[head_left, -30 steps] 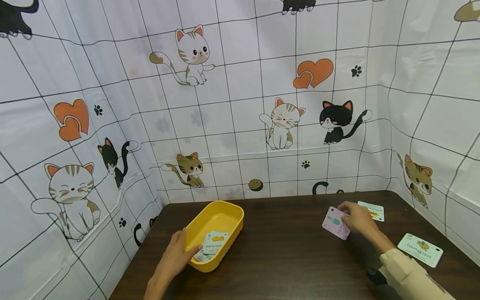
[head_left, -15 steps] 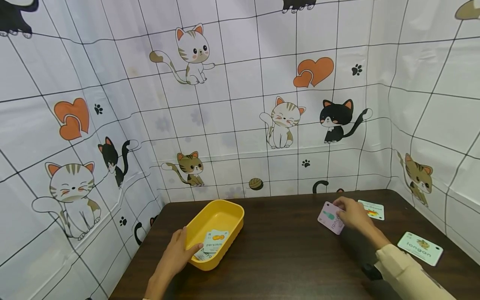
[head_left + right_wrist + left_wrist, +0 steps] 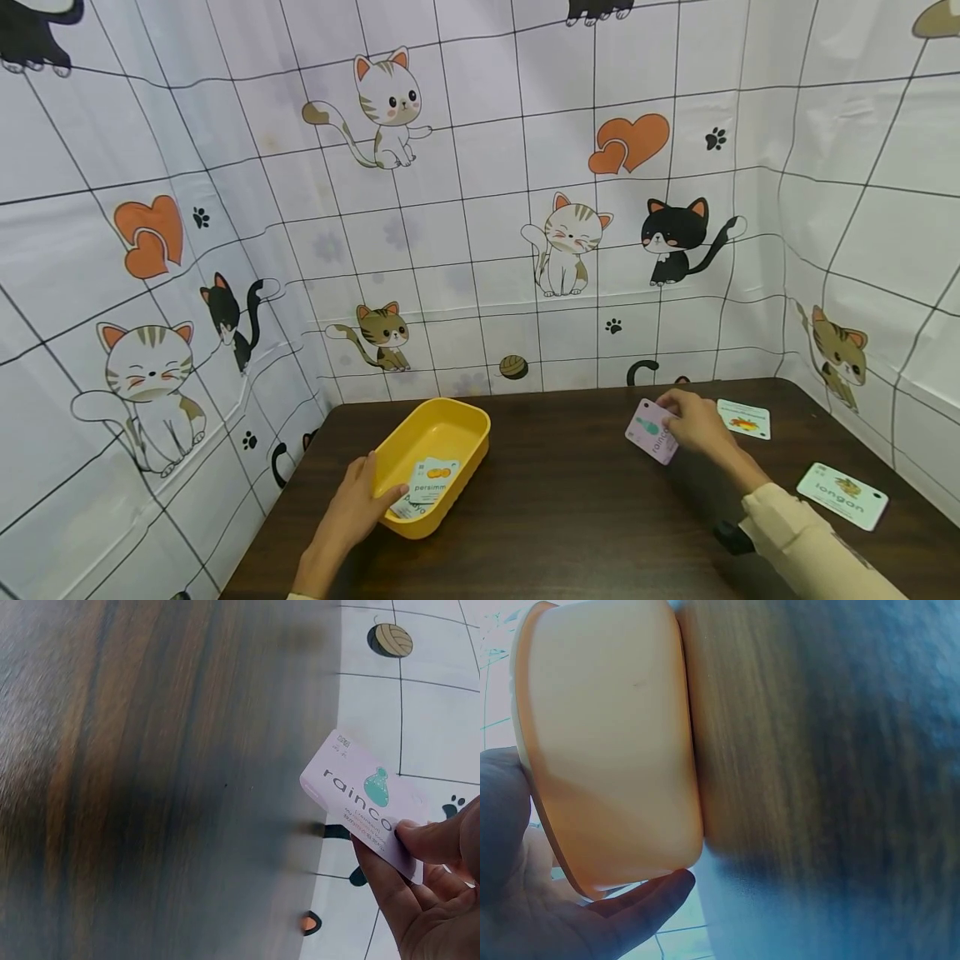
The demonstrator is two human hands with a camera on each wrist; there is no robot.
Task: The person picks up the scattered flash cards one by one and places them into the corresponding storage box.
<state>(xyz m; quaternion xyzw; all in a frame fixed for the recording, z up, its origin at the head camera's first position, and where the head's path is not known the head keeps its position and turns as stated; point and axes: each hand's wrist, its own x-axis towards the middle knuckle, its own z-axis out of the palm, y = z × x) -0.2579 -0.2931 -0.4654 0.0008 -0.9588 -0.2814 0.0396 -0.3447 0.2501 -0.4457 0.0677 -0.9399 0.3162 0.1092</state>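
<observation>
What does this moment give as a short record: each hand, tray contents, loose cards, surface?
left hand: grips yellow tray at its near left side
right hand: pinches lilac card, visible letters "rainco"
tray contents: card reading "persimm", overlapping second card
loose cards: longan card; farther back, card with orange-and-yellow picture, text illegible
surface: dark brown table

The left hand (image 3: 354,502) grips, thumb spread, while the right hand (image 3: 696,423) pinches.

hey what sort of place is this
Likely an indoor table nook, perhaps set up for card activities: a wrinkled cat-print sheet lines the back and both sides of a dark table, and a longan card lies on top.
</observation>
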